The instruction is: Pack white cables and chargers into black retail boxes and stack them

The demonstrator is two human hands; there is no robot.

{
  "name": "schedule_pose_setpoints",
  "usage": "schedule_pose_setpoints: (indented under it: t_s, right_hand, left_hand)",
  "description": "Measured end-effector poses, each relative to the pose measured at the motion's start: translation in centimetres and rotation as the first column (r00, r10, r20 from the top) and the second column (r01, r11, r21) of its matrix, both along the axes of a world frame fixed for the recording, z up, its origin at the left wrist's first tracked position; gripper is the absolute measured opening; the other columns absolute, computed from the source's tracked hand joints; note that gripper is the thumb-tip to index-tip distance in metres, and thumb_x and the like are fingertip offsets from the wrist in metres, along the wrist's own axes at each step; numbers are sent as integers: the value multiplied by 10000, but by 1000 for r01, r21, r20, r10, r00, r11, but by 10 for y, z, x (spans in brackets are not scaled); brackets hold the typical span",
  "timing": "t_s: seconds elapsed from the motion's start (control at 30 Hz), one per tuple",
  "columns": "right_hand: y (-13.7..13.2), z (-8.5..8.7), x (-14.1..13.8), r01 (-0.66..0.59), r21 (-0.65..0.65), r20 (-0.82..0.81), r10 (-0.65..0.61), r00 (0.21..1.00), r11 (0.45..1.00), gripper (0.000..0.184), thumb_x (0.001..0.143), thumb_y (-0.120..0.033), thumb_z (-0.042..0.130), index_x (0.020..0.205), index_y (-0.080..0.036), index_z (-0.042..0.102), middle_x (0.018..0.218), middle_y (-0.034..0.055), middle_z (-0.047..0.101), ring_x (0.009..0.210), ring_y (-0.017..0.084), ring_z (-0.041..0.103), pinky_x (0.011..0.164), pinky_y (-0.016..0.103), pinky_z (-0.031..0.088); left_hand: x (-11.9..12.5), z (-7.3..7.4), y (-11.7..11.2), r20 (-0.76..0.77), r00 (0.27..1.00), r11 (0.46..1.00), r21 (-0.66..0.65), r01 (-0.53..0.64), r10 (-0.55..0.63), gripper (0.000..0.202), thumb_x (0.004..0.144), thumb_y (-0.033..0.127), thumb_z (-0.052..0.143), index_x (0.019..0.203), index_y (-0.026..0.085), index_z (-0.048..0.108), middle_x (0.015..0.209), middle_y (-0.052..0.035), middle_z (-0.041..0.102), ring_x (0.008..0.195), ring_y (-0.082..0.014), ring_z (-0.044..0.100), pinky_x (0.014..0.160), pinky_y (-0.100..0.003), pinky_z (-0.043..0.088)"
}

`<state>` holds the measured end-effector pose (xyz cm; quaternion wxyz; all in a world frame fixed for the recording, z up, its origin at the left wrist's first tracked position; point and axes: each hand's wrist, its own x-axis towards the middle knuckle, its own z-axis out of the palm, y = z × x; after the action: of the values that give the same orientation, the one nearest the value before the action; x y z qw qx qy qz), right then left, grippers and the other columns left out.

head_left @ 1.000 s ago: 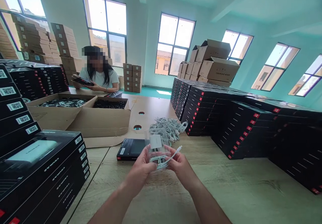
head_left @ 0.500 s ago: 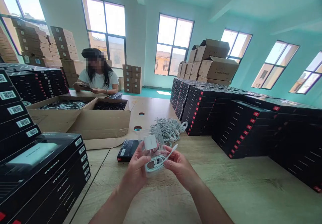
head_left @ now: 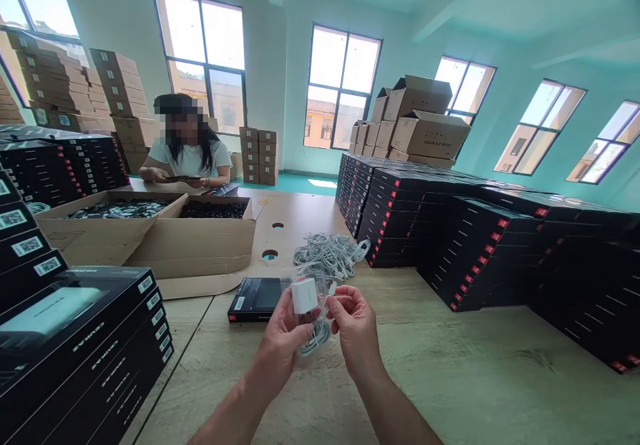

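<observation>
My left hand [head_left: 285, 331] is closed round a clear plastic tray [head_left: 316, 275]. In the tray's upper part sits a white charger plug [head_left: 305, 295]. A coiled white charging cable [head_left: 316, 338] lies in its lower part, under my left thumb. My right hand [head_left: 356, 325] pinches the white connector end of that cable at the tray's right side, with thumb and forefinger together. Behind my left hand a flat black box [head_left: 254, 298] rests on the table. Farther back lies a tangled heap of white cables [head_left: 327, 253].
Stacks of black boxes stand at the left [head_left: 100, 338] and right [head_left: 480, 245] of the table [head_left: 240, 378]. An open cardboard carton [head_left: 200, 245] holds small dark pieces. Across the table a person [head_left: 187, 155] handles a dark flat item. Brown cartons [head_left: 425, 135] are piled behind.
The tray has tilted more upright and shifted slightly right in my left hand. My right hand has moved its pinch up to the cable's connector end, and its fingers have curled in.
</observation>
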<state>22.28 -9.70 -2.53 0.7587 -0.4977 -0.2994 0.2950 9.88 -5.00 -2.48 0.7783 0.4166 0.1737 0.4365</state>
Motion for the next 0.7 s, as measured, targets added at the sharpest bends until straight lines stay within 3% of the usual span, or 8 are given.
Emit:
schedule_pose_setpoints:
  t_s: [0.1, 0.23, 0.4, 0.53, 0.6, 0.7]
  right_hand:
    - [-4, 2, -1, 67, 7, 232, -67, 970, 998, 387, 802, -441, 745, 1073, -181, 652, 679, -11, 681, 556, 134, 581, 493, 223, 454]
    - [-9, 7, 0, 102, 7, 480, -93, 872, 995, 418, 895, -417, 645, 1225, -163, 684, 741, 17, 728, 648, 158, 655, 585, 238, 520]
    - [-8, 7, 4, 74, -38, 529, -43, 847, 997, 504, 882, -438, 637, 1232, -86, 723, 745, 50, 763, 624, 171, 668, 586, 247, 533]
    - [-6, 6, 8, 25, -82, 546, 24, 837, 996, 455, 891, -422, 628, 1210, -121, 751, 968, 102, 802, 811, 227, 722, 724, 298, 568]
    - [-6, 6, 11, 14, -89, 600, 42, 799, 996, 407, 912, -409, 603, 1182, -154, 770, 1018, 107, 794, 852, 236, 715, 761, 317, 560]
    - [-7, 6, 14, 48, -93, 700, 31, 713, 994, 361, 948, -396, 568, 1164, -202, 783, 888, 82, 750, 777, 207, 666, 704, 303, 522]
  left_hand:
    - [-1, 2, -2, 5, 1000, 999, -34, 22, -22, 762, 573, 122, 830, 1283, 264, 595, 1180, -63, 745, 1183, -294, 660, 1056, -392, 474]
    - [-2, 7, -4, 6, 999, 997, -55, 52, -52, 739, 598, 111, 816, 1288, 254, 594, 1207, -70, 744, 1246, -296, 629, 1088, -382, 452]
    - [0, 3, -3, 45, 998, 996, -78, 40, -37, 718, 580, 91, 790, 1260, 243, 617, 1178, -80, 757, 1169, -300, 676, 930, -329, 532]
    - [0, 0, -2, 60, 997, 994, -90, 63, -58, 774, 573, 49, 754, 1303, 260, 606, 1164, -66, 762, 1107, -277, 704, 838, -282, 543]
    - [-1, 0, -2, 63, 995, 994, -77, 83, -78, 767, 576, 38, 739, 1300, 259, 616, 1156, -61, 763, 1093, -267, 707, 820, -265, 537]
    - [-4, 1, -3, 54, 994, 993, -66, 94, -90, 702, 593, 48, 729, 1264, 238, 648, 1155, -69, 759, 1089, -260, 701, 788, -245, 525]
